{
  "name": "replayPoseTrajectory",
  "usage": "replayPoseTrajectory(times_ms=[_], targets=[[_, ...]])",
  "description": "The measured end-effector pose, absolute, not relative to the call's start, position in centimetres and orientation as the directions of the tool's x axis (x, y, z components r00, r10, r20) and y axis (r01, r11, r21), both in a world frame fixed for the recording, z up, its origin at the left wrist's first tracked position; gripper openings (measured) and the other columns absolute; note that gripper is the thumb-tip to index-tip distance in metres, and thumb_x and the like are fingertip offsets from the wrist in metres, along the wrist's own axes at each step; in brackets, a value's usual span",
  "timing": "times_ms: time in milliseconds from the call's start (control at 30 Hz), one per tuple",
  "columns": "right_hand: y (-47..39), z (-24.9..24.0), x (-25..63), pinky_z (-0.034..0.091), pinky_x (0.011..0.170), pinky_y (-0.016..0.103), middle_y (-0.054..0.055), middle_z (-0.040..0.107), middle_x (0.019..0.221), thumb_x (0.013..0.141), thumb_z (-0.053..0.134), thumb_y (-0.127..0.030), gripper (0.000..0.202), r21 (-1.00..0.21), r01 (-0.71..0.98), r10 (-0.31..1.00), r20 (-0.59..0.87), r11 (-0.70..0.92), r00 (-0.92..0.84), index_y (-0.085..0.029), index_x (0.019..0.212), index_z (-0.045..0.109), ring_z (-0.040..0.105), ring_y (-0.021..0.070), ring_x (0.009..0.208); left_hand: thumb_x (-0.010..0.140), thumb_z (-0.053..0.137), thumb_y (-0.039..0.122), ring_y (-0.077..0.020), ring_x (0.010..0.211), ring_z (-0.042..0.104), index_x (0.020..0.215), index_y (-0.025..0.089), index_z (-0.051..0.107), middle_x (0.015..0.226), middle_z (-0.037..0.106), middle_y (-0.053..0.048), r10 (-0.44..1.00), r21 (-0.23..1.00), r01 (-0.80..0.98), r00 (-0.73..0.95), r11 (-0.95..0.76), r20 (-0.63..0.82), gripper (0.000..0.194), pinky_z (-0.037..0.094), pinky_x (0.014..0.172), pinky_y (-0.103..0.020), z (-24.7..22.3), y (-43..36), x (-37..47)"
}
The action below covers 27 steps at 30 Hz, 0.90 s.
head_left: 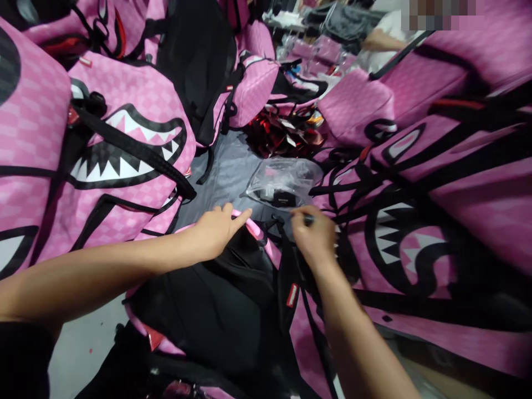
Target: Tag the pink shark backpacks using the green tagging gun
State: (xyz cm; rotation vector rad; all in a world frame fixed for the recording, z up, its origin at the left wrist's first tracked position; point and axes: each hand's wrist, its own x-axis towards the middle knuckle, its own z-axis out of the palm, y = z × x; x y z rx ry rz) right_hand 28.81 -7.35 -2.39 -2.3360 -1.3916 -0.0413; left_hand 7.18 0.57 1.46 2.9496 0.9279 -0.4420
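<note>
A backpack (233,310) with a black back panel, pink trim and a red label lies in front of me. My left hand (216,230) is at its top, fingers curled over the pink-trimmed edge and the thumb lying along it. To the right, my right hand (315,233) is closed in a fist beside the backpack's black strap. A small dark end shows at the fist; the rest is hidden by the fingers. Just beyond my hands lies a clear plastic bag (286,177) with black and white tags (284,198) in it.
Pink checkered backpacks with shark-mouth prints crowd the left (137,94) and the right (357,105). Shiny red pieces (286,136) lie behind the plastic bag on the grey surface (226,166). At the back right, another person's arm (384,41) is visible near wrapped pink items (328,50).
</note>
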Motion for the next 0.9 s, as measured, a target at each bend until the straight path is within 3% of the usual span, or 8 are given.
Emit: replayPoseTrajectory(times_ms=[33, 100, 200, 333, 533, 667, 900], targets=[[-5.4, -3.4, 30.1, 0.052, 0.079, 0.033, 0.012, 0.073, 0.101, 0.093, 0.045, -0.018, 0.027, -0.065, 0.909, 0.909, 0.047, -0.411, 0.414, -0.015, 0.107, 0.067, 0.070, 0.0238, 0.092, 0.078, 0.057, 0.004, -0.0253, 0.101, 0.062, 0.159, 0.027, 0.012, 0.128, 0.049, -0.016, 0.562, -0.065, 0.570, 0.775, -0.819, -0.288, 0.095, 0.055, 0.078, -0.033, 1.6, 0.5, 7.2], [-1.7, -5.4, 32.3, 0.049, 0.086, 0.036, 0.017, 0.071, 0.112, 0.089, 0.051, -0.012, 0.030, 0.107, 0.926, 0.929, -0.051, -0.361, 0.368, -0.012, 0.115, 0.066, 0.067, 0.0273, 0.103, 0.080, 0.057, 0.005, -0.0268, 0.105, 0.061, 0.159, 0.026, 0.011, 0.132, 0.048, -0.017, 0.565, -0.054, 0.580, 0.761, -0.812, -0.318, 0.094, 0.056, 0.082, -0.035, 1.9, 0.4, 7.4], [2.2, -7.3, 34.6, 0.046, 0.095, 0.040, 0.020, 0.068, 0.119, 0.092, 0.053, -0.011, 0.032, 0.202, 0.927, 0.941, -0.059, -0.315, 0.333, -0.007, 0.122, 0.062, 0.064, 0.0274, 0.111, 0.079, 0.058, 0.003, -0.0273, 0.106, 0.062, 0.160, 0.027, 0.011, 0.134, 0.048, -0.017, 0.566, -0.037, 0.590, 0.753, -0.807, -0.336, 0.097, 0.058, 0.083, -0.037, 2.2, 0.4, 7.6], [3.1, -8.8, 35.9, 0.048, 0.097, 0.042, 0.013, 0.069, 0.114, 0.099, 0.054, -0.029, 0.032, 0.303, 0.919, 0.946, -0.126, -0.251, 0.300, -0.009, 0.122, 0.062, 0.065, 0.0224, 0.106, 0.073, 0.056, -0.003, -0.0263, 0.105, 0.062, 0.160, 0.026, 0.011, 0.133, 0.049, -0.016, 0.564, -0.032, 0.594, 0.744, -0.804, -0.358, 0.102, 0.059, 0.083, -0.036, 2.5, 0.4, 8.0], [0.1, -11.3, 34.4, 0.052, 0.097, 0.045, 0.016, 0.057, 0.138, 0.098, 0.056, -0.039, 0.049, 0.343, 0.926, 0.938, -0.242, -0.157, 0.248, -0.013, 0.139, 0.052, 0.063, 0.0246, 0.114, 0.075, 0.053, -0.004, -0.0289, 0.106, 0.061, 0.160, 0.027, 0.010, 0.133, 0.047, -0.017, 0.565, -0.029, 0.591, 0.755, -0.806, -0.333, 0.100, 0.059, 0.080, -0.039, 2.0, 0.5, 7.9], [-1.8, -11.9, 33.6, 0.052, 0.097, 0.045, 0.013, 0.058, 0.136, 0.098, 0.057, -0.039, 0.046, 0.288, 0.951, 0.943, -0.272, -0.111, 0.193, -0.016, 0.138, 0.053, 0.063, 0.0232, 0.113, 0.077, 0.055, -0.002, -0.0284, 0.105, 0.061, 0.160, 0.027, 0.011, 0.128, 0.048, -0.016, 0.567, -0.032, 0.586, 0.766, -0.809, -0.302, 0.098, 0.059, 0.080, -0.039, 1.6, 0.6, 7.6], [-3.2, -11.0, 33.3, 0.050, 0.097, 0.044, 0.010, 0.065, 0.122, 0.097, 0.058, -0.035, 0.033, 0.194, 0.972, 0.978, -0.135, -0.132, 0.160, -0.014, 0.123, 0.061, 0.063, 0.0215, 0.109, 0.080, 0.061, 0.004, -0.0290, 0.106, 0.060, 0.159, 0.027, 0.013, 0.128, 0.048, -0.016, 0.567, -0.031, 0.583, 0.775, -0.812, -0.281, 0.096, 0.058, 0.081, -0.039, 1.8, 0.6, 7.5]])
